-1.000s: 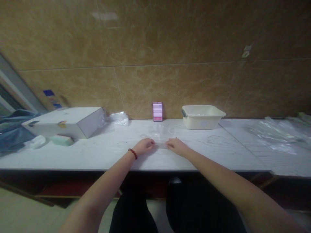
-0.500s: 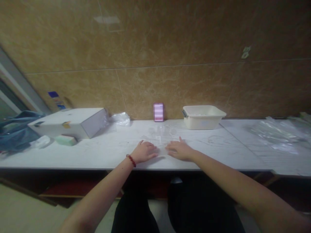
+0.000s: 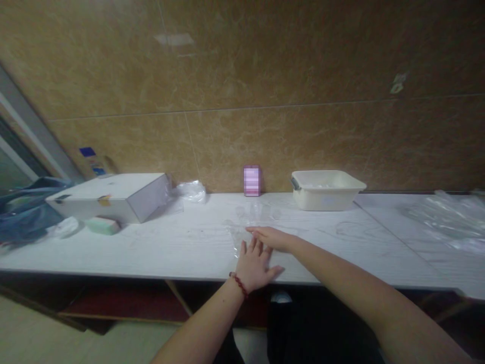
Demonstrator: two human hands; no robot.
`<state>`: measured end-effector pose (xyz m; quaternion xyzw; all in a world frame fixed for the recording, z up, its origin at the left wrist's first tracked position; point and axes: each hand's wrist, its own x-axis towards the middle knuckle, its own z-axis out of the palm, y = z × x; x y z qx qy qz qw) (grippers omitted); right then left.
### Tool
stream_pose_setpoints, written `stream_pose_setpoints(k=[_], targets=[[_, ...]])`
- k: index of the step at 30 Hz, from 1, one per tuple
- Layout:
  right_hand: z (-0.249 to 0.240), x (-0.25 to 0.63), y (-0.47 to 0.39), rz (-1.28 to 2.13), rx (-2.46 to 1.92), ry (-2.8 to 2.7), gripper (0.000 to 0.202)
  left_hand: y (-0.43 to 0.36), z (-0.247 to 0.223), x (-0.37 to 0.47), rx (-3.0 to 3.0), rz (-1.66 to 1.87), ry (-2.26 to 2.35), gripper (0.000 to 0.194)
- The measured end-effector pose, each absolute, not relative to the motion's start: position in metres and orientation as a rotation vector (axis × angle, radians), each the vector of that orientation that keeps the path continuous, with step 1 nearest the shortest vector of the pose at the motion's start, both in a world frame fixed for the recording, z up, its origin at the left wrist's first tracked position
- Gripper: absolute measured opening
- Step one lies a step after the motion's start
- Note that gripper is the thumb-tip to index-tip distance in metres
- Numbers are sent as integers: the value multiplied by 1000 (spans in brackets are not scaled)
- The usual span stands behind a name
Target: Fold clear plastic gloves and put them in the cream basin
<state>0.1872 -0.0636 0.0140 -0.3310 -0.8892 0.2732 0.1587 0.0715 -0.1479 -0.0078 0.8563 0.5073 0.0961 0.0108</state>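
A clear plastic bag (image 3: 235, 237) lies flat on the white tabletop near its front edge, partly covered by my hands. My left hand (image 3: 255, 265), with a red bead bracelet at the wrist, has its fingers spread over the bag. Just beyond it my right hand (image 3: 273, 238) reaches across from the right, fingers stretched out and touching or overlapping the left fingertips. Whether either palm presses on the bag is hidden. Several small clear plastic pieces (image 3: 257, 212) sit behind the hands, too faint to name.
At the back, a phone (image 3: 252, 181) leans on the tiled wall. A cream plastic bin (image 3: 328, 194) stands to its right. A white box (image 3: 109, 194), a green-and-pink sponge (image 3: 103, 226) and crumpled plastic (image 3: 191, 191) are at left. More clear bags (image 3: 450, 217) lie far right.
My left hand has moved right and nearer the front edge, with its fingers spread. My right hand has come left over its fingertips. The view has shifted slightly.
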Motion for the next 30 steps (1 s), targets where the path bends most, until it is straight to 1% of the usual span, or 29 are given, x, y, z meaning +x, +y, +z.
stream_pose_setpoints(k=[4, 9, 13, 25, 28, 30], targets=[[2, 191, -45, 561, -890, -2761, 42, -149, -8, 70, 2658, 303, 1566, 71], [-10, 194, -8, 301, -1013, -2813, 49, -150, -7, 70, 2619, 327, 1570, 67], [-13, 193, 19, 226, -1093, -2825, 55, -151, -5, 69, 2591, 339, 1560, 67], [-18, 191, 79, 134, -1200, -2838, 57, -154, 2, 69, 2567, 287, 1563, 65], [-20, 192, 85, 114, -1304, -2719, 53, -154, 2, 69, 2572, 312, 1566, 63], [-19, 195, 87, 61, -1384, -2514, 50, -155, 1, 69, 2577, 323, 1569, 62]])
